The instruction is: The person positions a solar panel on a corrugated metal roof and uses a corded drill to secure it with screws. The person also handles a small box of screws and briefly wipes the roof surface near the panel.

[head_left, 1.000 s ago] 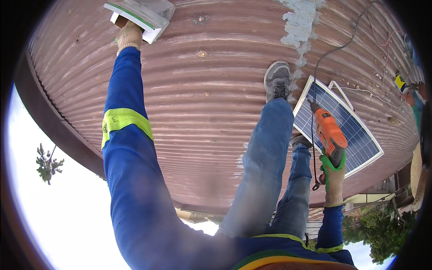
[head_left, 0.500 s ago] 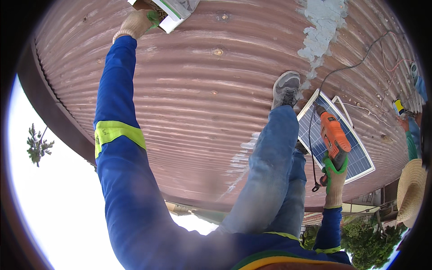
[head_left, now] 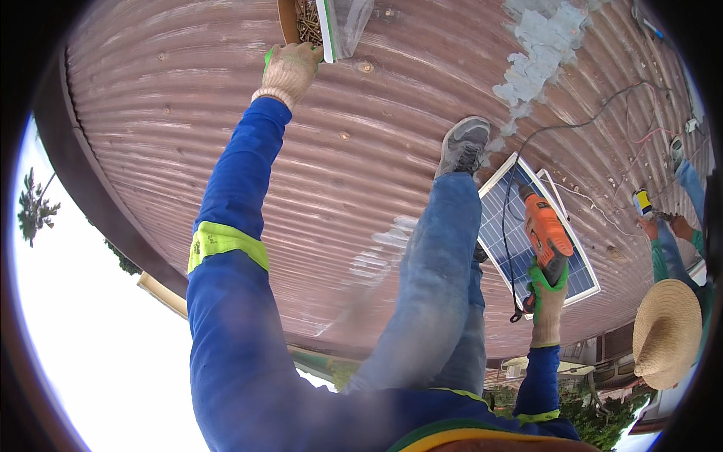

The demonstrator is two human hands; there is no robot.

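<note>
My left hand [head_left: 290, 71], in a pale knit glove with green on the fingers, grips the near end of a small open box [head_left: 288, 21]. Brass-coloured screws [head_left: 309, 22] lie inside it, and its white flap and a clear plastic bag [head_left: 350, 26] are at its right side. Some of the fingers are hidden behind the box edge. My right hand [head_left: 550, 297], gloved alike, is closed around the handle of an orange power drill [head_left: 545, 230]. The drill is held over a framed solar panel [head_left: 495, 207], its chuck pointing away from me.
I am on a brown corrugated metal roof [head_left: 248, 151], one grey shoe [head_left: 465, 143] planted near a grey sealant patch [head_left: 538, 56]. A black cord [head_left: 572, 118] runs across the ridges. At right a co-worker in a straw hat [head_left: 666, 331] holds a yellow device [head_left: 642, 202]. The roof edge [head_left: 102, 181] curves along the left.
My left hand has shifted from the box's side to its near end, and the box has come nearer and to the right. The drill stays in my right hand; more of the co-worker shows.
</note>
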